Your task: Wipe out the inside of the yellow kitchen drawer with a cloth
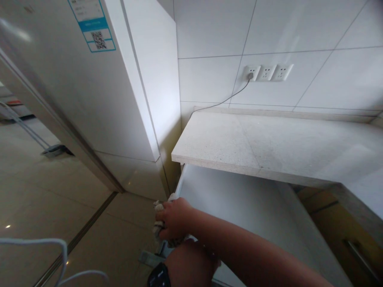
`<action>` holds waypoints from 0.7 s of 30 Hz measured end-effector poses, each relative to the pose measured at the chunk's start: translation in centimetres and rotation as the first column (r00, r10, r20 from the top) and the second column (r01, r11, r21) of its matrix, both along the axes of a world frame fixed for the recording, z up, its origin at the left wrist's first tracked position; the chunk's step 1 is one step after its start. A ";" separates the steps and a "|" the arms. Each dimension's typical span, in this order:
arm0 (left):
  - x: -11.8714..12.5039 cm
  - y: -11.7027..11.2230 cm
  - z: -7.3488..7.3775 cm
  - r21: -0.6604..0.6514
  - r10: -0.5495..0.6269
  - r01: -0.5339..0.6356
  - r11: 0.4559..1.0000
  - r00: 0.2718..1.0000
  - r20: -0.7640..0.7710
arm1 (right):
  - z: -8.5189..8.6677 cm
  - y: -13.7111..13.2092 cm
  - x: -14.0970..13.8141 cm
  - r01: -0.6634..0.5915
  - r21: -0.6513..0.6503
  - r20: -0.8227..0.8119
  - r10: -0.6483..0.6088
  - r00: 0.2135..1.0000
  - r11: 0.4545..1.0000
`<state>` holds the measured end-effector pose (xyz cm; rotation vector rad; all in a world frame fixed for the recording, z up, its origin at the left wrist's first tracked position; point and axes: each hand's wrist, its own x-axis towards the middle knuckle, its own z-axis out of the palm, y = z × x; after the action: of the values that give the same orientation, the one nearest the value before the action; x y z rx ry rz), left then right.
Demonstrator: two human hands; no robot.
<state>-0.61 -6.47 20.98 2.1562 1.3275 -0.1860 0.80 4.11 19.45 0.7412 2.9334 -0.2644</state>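
Note:
My right hand point(175, 217) reaches in from the lower right, its fingers closed around a crumpled, light-coloured cloth point(158, 229) with dark patches. The cloth is at the left side edge of a pulled-out white drawer point(227, 195), below the stone countertop. Under my right forearm is my left hand point(190, 261), low in the view, with a black watch point(160, 276) at the wrist. The fingers of my left hand are mostly hidden, so what they hold or touch does not show.
A pale stone countertop point(239, 135) overhangs the drawer. Left of it stands a tall white refrigerator-like cabinet point(119, 87) with a label. A cord point(227, 99) runs from a wall socket point(253, 73). A handled wooden front point(338, 223) is at right, white tubing point(36, 241) at lower left.

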 end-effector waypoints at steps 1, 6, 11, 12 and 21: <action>-0.1 0.1 0.3 -0.009 -0.037 0.037 0.999 0.999 -0.033 | -0.1 1.1 0.4 0.025 0.015 -0.027 -0.025 0.999 1.000; -0.6 0.8 1.2 0.010 -0.296 0.297 0.955 0.953 -0.058 | -0.1 9.3 3.3 0.315 0.121 -0.131 -0.299 0.945 0.941; -0.7 1.1 0.2 -0.003 -0.305 0.306 0.952 0.951 -0.056 | -0.1 14.3 4.0 0.406 0.069 -0.179 -0.389 0.904 0.911; -0.6 1.1 -0.3 0.021 -0.317 0.318 0.948 0.948 -0.039 | -0.2 14.7 4.0 0.403 0.055 -0.185 -0.388 0.903 0.913; 1.1 0.3 -1.5 -0.175 0.018 -0.066 0.982 0.965 -0.263 | -1.1 13.8 2.8 0.477 0.044 -0.201 -0.460 0.865 0.878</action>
<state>0.46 -6.14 19.46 1.9973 1.4383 -0.5696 3.65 17.96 18.31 1.5267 2.8981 -0.2453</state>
